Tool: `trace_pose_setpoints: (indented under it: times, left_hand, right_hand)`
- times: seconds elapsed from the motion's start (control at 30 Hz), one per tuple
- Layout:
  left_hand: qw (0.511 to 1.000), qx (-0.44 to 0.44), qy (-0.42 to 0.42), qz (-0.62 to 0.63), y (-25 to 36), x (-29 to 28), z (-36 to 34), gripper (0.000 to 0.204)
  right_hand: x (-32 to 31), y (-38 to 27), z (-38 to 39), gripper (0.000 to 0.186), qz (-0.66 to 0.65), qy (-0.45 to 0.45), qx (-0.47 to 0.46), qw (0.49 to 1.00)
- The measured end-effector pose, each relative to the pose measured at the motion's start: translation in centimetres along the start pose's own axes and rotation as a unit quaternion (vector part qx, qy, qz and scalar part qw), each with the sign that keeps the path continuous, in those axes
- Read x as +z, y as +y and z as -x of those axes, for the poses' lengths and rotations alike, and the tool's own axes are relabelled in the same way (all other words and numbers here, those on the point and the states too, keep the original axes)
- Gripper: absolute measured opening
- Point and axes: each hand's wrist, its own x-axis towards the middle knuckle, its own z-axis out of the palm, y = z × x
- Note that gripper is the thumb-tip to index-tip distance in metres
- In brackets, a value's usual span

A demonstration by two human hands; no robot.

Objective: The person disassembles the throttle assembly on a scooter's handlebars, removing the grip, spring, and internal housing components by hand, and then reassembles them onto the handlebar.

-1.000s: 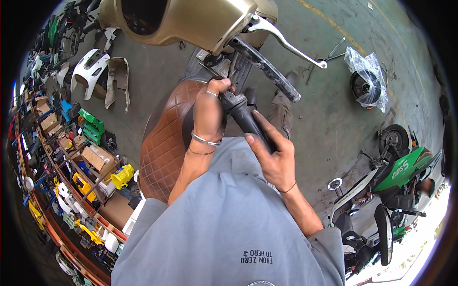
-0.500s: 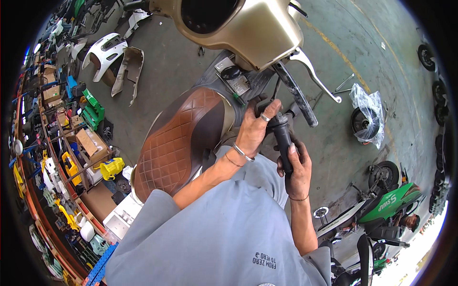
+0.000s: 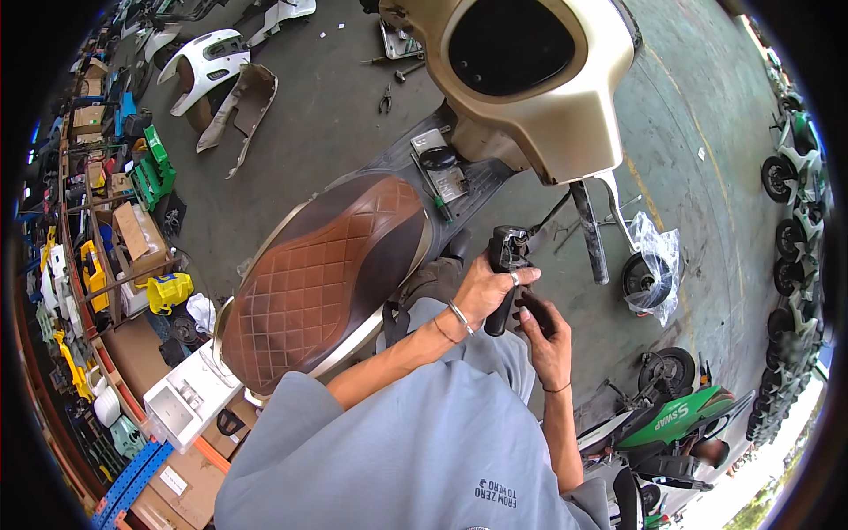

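Note:
My left hand (image 3: 488, 290) is closed round a black handlebar grip (image 3: 501, 316), with a ring on its thumb. A black, glossy housing (image 3: 510, 247) sits at the top of this grip, and a dark cable runs from it toward the scooter. Just to the right, my right hand (image 3: 548, 340) stays beside the grip with bent fingers and thumb apart, holding nothing that I can see. Beyond both hands is the scooter's gold handlebar cover (image 3: 565, 115). A bare, scuffed handlebar tube (image 3: 590, 231) sticks out of it, next to a silver brake lever (image 3: 620, 208).
The scooter's brown quilted seat (image 3: 327, 274) lies to my left. On the footboard rest a metal tray (image 3: 439, 168) and a green-handled screwdriver (image 3: 443, 208). A plastic-wrapped wheel (image 3: 649, 278) stands at right, above a green motorcycle (image 3: 685, 415). White body panels (image 3: 212, 66) lie at far left.
The view has shifted, and the scooter's front sits lower in it. My right hand has come off the grip. The grip is now away from the bare tube, turned in my left hand.

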Motion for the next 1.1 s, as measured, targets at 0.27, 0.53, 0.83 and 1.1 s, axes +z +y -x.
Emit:
trace_pose_setpoints:
  times: [0.27,0.53,0.83,1.1]
  left_hand:
    - [0.969,0.206,0.029,-0.134,0.3,-1.9,0.0,0.060]
    - [0.953,0.240,-0.021,-0.184,3.0,-2.5,0.7,0.075]
    - [0.949,0.241,-0.103,-0.176,4.1,-3.1,0.3,0.077]
    - [0.943,0.234,-0.096,-0.214,4.8,-3.3,0.4,0.075]
  right_hand:
    - [-2.2,-0.5,-0.3,0.035,0.027,0.089,0.013,0.996]
    - [-1.1,-2.1,0.2,0.034,-0.019,0.082,-0.003,0.996]
    - [-2.0,-1.0,0.7,0.034,-0.042,0.111,0.007,0.993]
    - [-2.7,-0.4,0.7,0.033,-0.045,0.126,0.021,0.991]
